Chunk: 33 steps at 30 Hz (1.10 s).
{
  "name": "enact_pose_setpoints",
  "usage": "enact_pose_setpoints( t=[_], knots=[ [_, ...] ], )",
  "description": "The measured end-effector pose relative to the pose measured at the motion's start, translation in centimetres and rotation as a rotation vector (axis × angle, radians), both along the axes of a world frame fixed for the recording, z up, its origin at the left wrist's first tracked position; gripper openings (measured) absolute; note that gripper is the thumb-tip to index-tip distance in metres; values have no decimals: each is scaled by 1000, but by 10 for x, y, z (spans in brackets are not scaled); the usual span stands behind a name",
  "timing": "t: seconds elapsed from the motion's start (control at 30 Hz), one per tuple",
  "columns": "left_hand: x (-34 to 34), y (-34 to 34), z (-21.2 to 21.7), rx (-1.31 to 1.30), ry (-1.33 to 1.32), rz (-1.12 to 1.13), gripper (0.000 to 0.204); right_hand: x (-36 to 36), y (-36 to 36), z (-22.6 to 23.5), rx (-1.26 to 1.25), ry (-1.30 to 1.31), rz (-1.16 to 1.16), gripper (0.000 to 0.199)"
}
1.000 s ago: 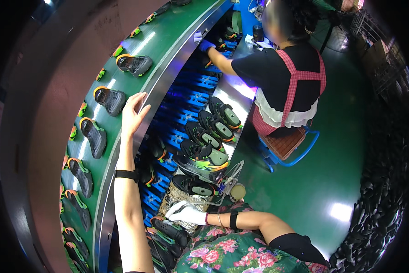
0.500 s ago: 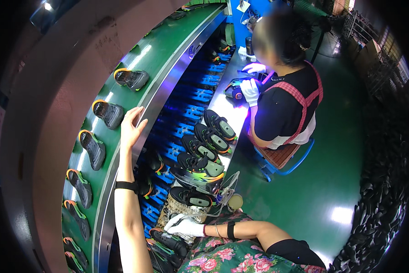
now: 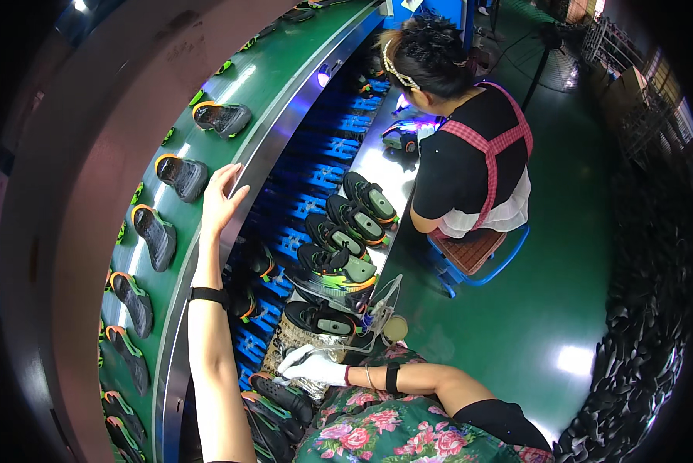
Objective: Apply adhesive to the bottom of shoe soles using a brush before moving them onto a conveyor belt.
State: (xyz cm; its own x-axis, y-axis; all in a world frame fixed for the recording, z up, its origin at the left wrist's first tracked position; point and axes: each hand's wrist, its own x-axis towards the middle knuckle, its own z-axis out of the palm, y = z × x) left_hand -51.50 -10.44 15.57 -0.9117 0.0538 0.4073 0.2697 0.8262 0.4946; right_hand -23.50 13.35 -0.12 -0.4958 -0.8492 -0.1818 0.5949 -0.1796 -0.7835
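My left hand (image 3: 221, 202) is raised with fingers apart, resting at the metal rail of a green conveyor belt (image 3: 281, 62), next to a black shoe sole with an orange rim (image 3: 180, 176). It holds nothing. My right hand (image 3: 311, 364), in a white glove, lies low by my lap on the edge of a patterned pad, touching a black shoe (image 3: 284, 393). Whether it grips anything I cannot tell.
Several soles ride the belt, among them one higher up (image 3: 221, 117) and one lower (image 3: 155, 235). Black and green shoes (image 3: 338, 266) lie in a row on a blue rack (image 3: 315, 181). A co-worker in a pink-strapped apron (image 3: 470, 154) sits at the bench on a stool (image 3: 473, 251).
The view has shifted; the co-worker now bends over a shoe under the lamp. My left hand stays at the belt's rail and my right hand stays low by the pad.
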Motion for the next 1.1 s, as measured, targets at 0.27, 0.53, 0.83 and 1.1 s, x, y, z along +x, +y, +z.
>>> enact_pose_setpoints(
  t=[0.27,0.53,0.83,1.1],
  knots=[
    [27,-2,3,-182,-68,32,70,3,2,3,-101,29,-7,16],
    [79,3,7,-232,-130,107,78,-3,8,10,5,99,38,18],
    [96,-15,9,-63,-129,89,70,9,-3,4,-5,73,78,18],
    [91,-28,5,-27,-73,66,57,11,-2,0,-8,61,62,18]
  ],
)
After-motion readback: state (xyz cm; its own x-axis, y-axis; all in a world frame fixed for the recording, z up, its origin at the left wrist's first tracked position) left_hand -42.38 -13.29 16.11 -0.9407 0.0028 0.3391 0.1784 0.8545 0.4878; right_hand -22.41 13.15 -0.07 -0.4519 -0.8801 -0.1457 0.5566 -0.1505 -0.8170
